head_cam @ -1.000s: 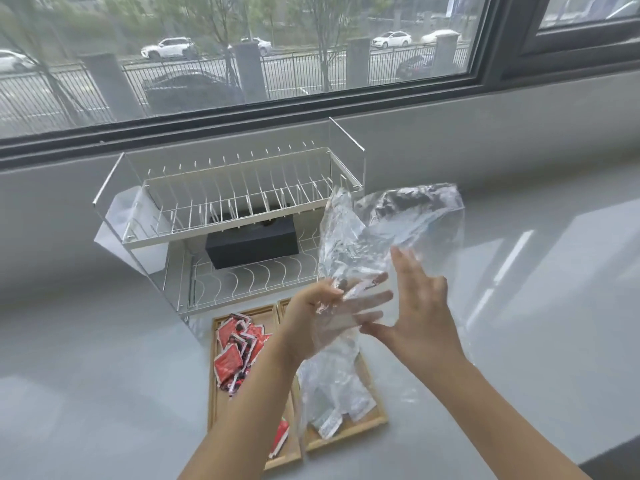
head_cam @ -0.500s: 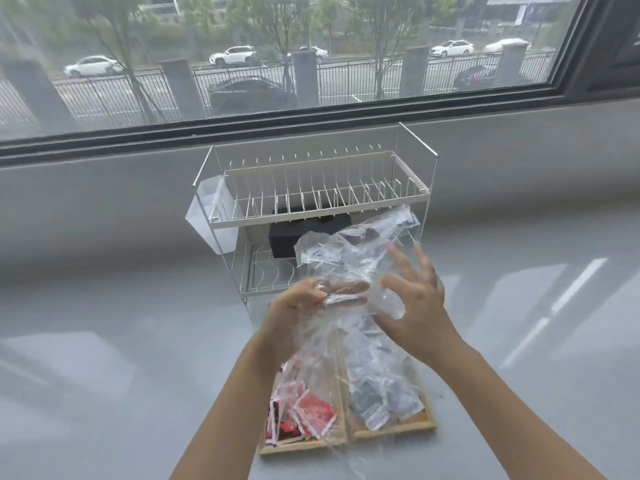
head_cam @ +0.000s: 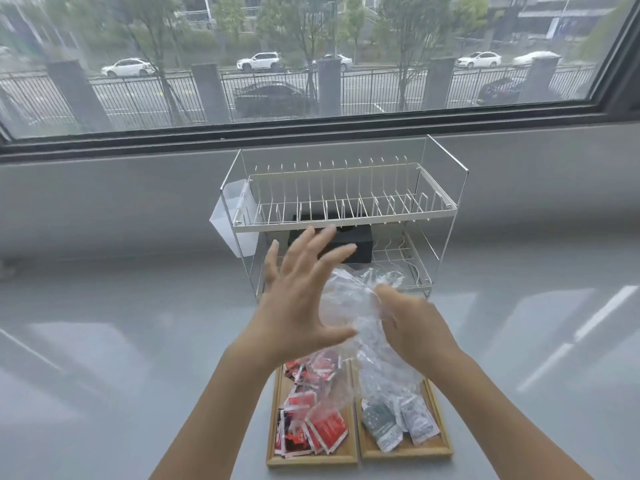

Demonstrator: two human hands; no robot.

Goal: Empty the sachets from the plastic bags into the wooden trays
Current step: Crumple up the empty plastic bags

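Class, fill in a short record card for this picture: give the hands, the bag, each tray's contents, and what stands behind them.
left hand: open, fingers spread, against the bag
right hand: gripping the bag
plastic bag: clear, crumpled, held above the trays
left wooden tray: red sachets
right wooden tray: green and white sachets
behind: white dish rack holding a black box

Left wooden tray point(head_cam: 277, 403): light tan, holds red-and-white sachets point(head_cam: 325, 432). Right of it, second tan tray point(head_cam: 439, 415): dark green speckled sachet point(head_cam: 379, 418), white sachets with grey print point(head_cam: 417, 419). Clear plastic bag point(head_cam: 349, 303). Behind: white wire rack point(head_cam: 346, 199), black box point(head_cam: 360, 242). Grey counter point(head_cam: 138, 341).
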